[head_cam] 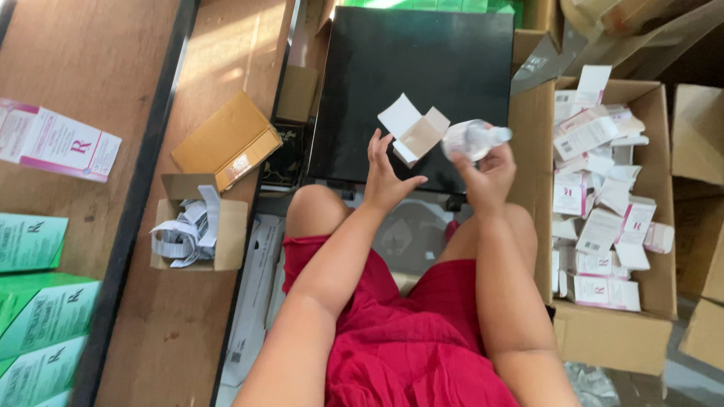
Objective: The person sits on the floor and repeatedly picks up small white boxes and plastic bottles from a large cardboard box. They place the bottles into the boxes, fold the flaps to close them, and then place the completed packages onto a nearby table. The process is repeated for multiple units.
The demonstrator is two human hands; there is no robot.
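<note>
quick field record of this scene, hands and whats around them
left hand: holds a small opened white carton, flaps up
right hand: holds a small clear bottle
between them: carton and bottle close together, contact unclear
under the hands: black box
right side: large cardboard box of small white and pink cartons
left side: small open box with folded paper leaflets

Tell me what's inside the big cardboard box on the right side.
The big cardboard box holds a loose heap of small white-and-pink cartons, many with flaps open, some flattened. Whatever lies under the top layer, and the box's bottom, is covered by the heap.
</note>
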